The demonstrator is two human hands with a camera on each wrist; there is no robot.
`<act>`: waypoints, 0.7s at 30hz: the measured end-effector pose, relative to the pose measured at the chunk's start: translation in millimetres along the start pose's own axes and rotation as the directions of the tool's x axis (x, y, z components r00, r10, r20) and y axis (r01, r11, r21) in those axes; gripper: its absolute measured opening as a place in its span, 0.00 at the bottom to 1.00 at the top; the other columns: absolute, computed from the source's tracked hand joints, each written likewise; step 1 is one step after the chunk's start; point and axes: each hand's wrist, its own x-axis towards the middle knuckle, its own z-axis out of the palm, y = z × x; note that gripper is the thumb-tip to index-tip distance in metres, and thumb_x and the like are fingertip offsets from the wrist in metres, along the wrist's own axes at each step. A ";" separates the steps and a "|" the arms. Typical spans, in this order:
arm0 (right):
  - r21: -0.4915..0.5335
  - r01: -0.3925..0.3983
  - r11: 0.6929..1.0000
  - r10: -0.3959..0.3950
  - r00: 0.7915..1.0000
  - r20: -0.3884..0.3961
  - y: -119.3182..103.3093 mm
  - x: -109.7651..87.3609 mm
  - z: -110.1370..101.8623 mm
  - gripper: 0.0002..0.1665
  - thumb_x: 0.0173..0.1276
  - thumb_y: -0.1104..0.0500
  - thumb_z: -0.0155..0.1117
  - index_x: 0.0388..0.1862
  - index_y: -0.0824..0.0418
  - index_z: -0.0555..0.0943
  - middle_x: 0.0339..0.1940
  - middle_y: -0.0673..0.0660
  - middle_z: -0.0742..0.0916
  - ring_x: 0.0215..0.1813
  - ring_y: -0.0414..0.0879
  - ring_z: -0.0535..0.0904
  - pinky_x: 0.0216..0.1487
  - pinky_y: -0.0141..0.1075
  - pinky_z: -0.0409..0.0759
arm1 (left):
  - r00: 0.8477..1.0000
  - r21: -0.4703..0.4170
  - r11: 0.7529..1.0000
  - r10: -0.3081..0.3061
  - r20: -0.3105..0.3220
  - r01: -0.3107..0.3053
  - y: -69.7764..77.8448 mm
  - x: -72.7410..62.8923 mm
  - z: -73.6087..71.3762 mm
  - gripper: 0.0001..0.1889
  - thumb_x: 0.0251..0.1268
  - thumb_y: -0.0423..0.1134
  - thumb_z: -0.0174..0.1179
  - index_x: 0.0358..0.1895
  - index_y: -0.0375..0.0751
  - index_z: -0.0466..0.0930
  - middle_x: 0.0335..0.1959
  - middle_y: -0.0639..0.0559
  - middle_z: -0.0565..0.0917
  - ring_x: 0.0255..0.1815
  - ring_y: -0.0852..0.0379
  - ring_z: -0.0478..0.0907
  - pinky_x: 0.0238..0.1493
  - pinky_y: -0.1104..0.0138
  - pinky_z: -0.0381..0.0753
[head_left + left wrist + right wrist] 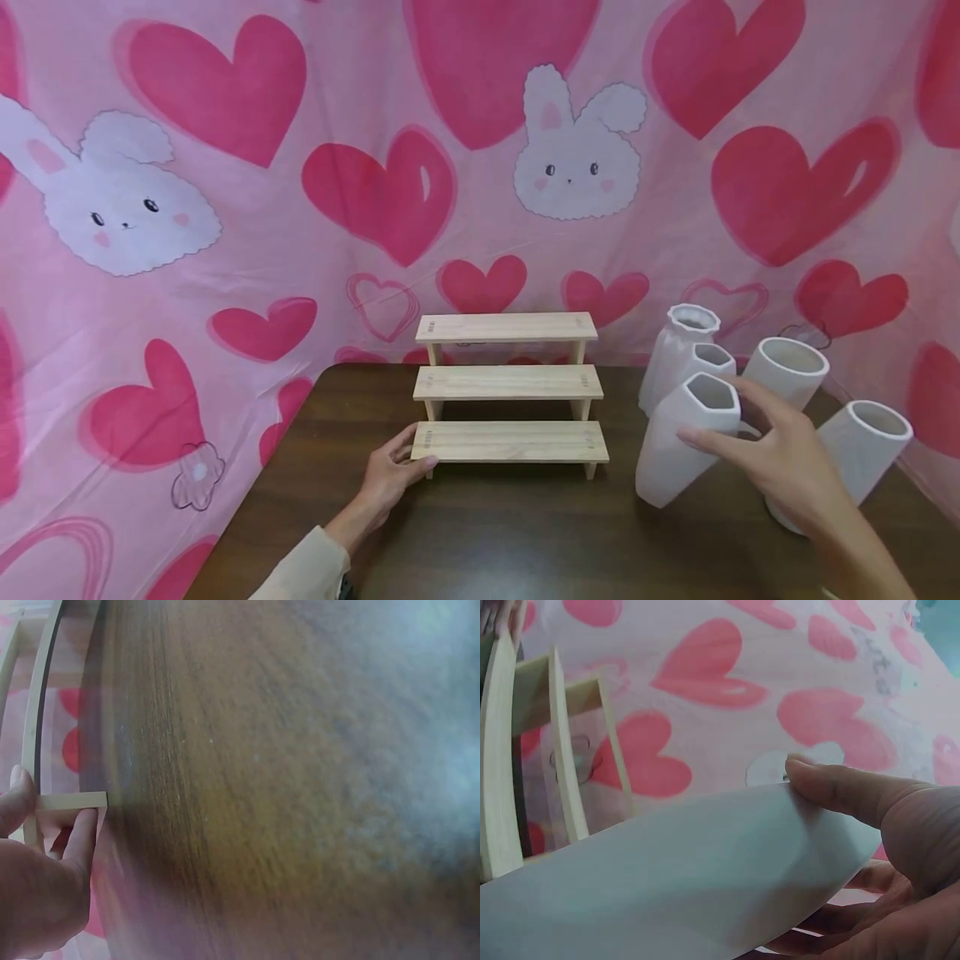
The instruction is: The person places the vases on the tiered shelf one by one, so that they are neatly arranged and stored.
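Note:
A three-step wooden display stand stands on the dark table. At the left end of its lowest step, my left hand grips the board, thumb on top; in the left wrist view the fingers of the left hand lie against the stand's end leg. My right hand holds a white vase with an angular, five-sided mouth near its rim. That vase tilts to the right at the top. The right wrist view shows the thumb of the right hand on the vase's smooth side.
Close behind the held vase stand a white vase with a scalloped rim and a smaller-mouthed white vase. Two round-mouthed white vases are at the right. A pink heart-patterned cloth hangs behind the table.

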 end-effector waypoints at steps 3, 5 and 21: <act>0.081 0.020 0.997 -0.021 1.000 0.016 -9.1 4.4 5.1 0.43 0.53 0.54 0.78 0.68 0.55 0.71 0.47 0.44 0.81 0.44 0.30 0.74 0.39 0.21 0.75 | 1.000 -0.011 1.000 0.006 0.009 -0.005 0.3 -0.2 1.3 0.37 0.55 0.29 0.69 0.71 0.37 0.64 0.52 0.34 0.81 0.40 0.54 0.82 0.42 0.63 0.85; 0.117 0.032 0.993 -0.035 0.999 0.027 -14.5 7.7 8.7 0.43 0.53 0.55 0.78 0.68 0.54 0.71 0.48 0.44 0.81 0.44 0.31 0.75 0.39 0.20 0.76 | 1.000 -0.010 1.000 0.009 0.014 -0.009 0.2 -0.4 1.9 0.38 0.55 0.29 0.68 0.71 0.37 0.64 0.52 0.34 0.81 0.40 0.55 0.82 0.42 0.63 0.85; 0.219 0.109 0.970 -0.143 0.978 0.150 -66.8 45.2 61.5 0.39 0.51 0.48 0.79 0.62 0.54 0.75 0.51 0.56 0.83 0.50 0.53 0.76 0.50 0.52 0.80 | 1.000 0.003 1.000 -0.001 0.004 0.001 3.8 -2.6 0.9 0.38 0.56 0.29 0.68 0.71 0.37 0.64 0.52 0.34 0.81 0.39 0.54 0.81 0.44 0.59 0.85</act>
